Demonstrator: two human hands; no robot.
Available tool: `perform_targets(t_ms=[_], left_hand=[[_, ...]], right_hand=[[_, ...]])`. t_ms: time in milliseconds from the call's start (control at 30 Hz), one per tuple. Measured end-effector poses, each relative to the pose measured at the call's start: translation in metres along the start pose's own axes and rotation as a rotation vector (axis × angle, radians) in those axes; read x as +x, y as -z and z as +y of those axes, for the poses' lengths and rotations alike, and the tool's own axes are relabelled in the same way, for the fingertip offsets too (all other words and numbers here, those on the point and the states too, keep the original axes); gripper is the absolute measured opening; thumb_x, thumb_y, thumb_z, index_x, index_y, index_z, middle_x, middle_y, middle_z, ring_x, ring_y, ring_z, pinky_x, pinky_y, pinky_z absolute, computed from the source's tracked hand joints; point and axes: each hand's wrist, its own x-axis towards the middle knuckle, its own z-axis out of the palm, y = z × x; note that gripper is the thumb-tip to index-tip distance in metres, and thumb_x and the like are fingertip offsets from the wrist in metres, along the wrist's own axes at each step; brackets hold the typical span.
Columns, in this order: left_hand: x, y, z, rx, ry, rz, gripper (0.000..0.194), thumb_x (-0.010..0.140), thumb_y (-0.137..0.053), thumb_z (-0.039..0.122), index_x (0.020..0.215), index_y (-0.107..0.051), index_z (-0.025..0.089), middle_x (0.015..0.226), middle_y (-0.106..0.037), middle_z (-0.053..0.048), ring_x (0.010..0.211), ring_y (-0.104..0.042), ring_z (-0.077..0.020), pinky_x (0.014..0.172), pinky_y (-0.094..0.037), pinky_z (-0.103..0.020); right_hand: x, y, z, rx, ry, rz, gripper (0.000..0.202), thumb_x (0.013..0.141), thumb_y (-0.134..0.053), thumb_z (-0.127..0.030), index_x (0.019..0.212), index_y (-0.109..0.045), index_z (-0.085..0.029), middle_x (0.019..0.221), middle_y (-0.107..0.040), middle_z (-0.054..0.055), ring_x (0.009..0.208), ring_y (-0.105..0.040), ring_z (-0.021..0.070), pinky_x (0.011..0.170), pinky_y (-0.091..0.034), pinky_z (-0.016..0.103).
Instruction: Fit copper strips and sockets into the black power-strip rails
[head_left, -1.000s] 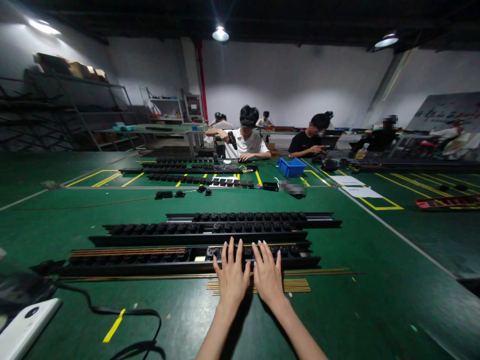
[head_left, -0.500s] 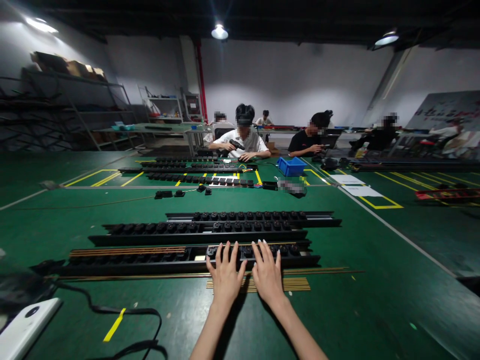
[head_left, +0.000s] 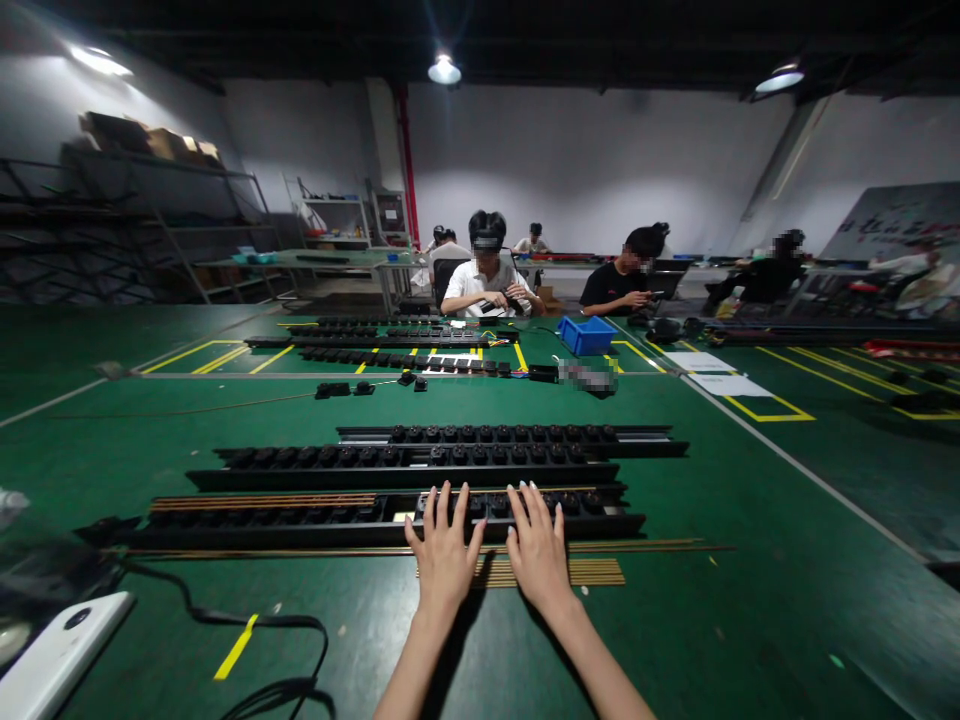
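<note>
My left hand (head_left: 444, 555) and my right hand (head_left: 540, 550) are side by side over the nearest black rail (head_left: 300, 536), palms down and fingers spread. Neither holds anything; whether the fingertips rest on the rail or hover is hard to tell. A row of black round-topped parts sits inside this rail, partly hidden by my fingers. Several copper-coloured rods (head_left: 262, 502) lie along its left half. Just in front are long thin rods (head_left: 660, 546) and a bundle of shorter brass rods (head_left: 596, 572), partly beneath my hands. Behind lie two similar rails (head_left: 480, 475).
A white phone (head_left: 64, 655), a black cable (head_left: 292, 622) and a yellow strip (head_left: 237, 648) lie at lower left. Farther back are a blue bin (head_left: 586, 335), white papers (head_left: 724, 384) and chains of black parts (head_left: 405, 362). A co-worker (head_left: 491, 290) sits opposite.
My left hand has shifted slightly left, widening the gap from my right hand. Across the table, the co-worker's dark power tool has come down and both their hands are now together at it.
</note>
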Motion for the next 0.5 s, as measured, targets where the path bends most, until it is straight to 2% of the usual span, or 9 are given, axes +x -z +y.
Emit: perform_targets(t_ms=[233,500], left_hand=[[-0.001,0.0,-0.007,0.003,-0.012,0.003,0.049,0.092,-0.042,0.035,0.14,-0.034,0.031,0.147,-0.038,-0.007,0.137,-0.028,-0.0263,0.108,-0.021,-0.055],[0.004,0.001,-0.015,0.009,0.009,0.007,0.049,0.093,-0.039,0.036,0.141,-0.03,0.032,0.148,-0.036,-0.006,0.138,-0.025,-0.0268,0.107,-0.019,-0.059]], right_hand=[[0.001,-0.001,0.0,0.001,0.004,0.002,0.059,0.086,-0.031,-0.015,0.144,-0.028,-0.026,0.148,-0.034,0.006,0.139,-0.024,0.021,0.109,-0.024,0.052],[0.0,-0.001,0.0,0.005,-0.003,-0.014,0.058,0.087,-0.031,-0.016,0.144,-0.028,-0.025,0.149,-0.033,0.005,0.139,-0.023,0.0195,0.109,-0.023,0.052]])
